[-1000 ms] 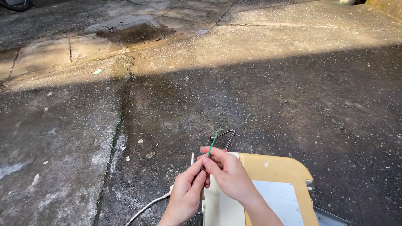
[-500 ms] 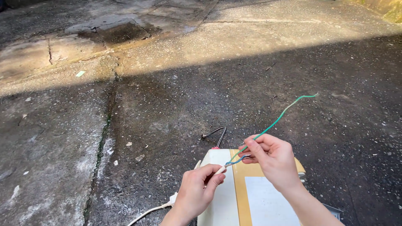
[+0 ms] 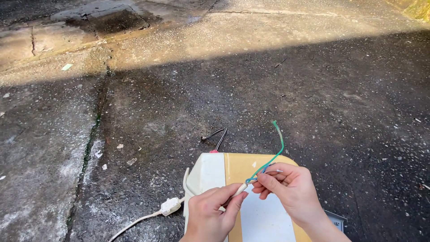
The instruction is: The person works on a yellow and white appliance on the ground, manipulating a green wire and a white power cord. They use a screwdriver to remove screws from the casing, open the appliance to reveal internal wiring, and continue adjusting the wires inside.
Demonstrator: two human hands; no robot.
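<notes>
At the near edge, low centre, both hands meet over a flat cream and tan appliance (image 3: 233, 168) lying on the ground. Left hand (image 3: 210, 215) has thumb and fingers pinched together on a thin whitish cord end (image 3: 239, 189). Right hand (image 3: 286, 190) is just right of it, fingertips closed on a thin green wire (image 3: 275, 154) where it joins the cord end; the hands are almost touching. A little blue shows at the join, too small to tell if it is another strand.

To handle this well, judging from the grip: keep the left pinch steady as the anchor, work with the right fingertips close to the join, and keep the loose tail clear of the fingers.

Green wire: slim, flexible, bright green, curving up and away from the right hand, then bending left at its far tip, which looks paler. It hangs free in the air above the appliance.

Left of the appliance, a white cord with a small inline switch (image 3: 170, 206) trails toward the near left. Just past the appliance's far edge, a dark bent wire loop (image 3: 217, 134) sticks out. Farther out, dark rough concrete ground (image 3: 336, 89) with a mossy crack (image 3: 92, 134) at left, and a sunlit strip at the far side.
</notes>
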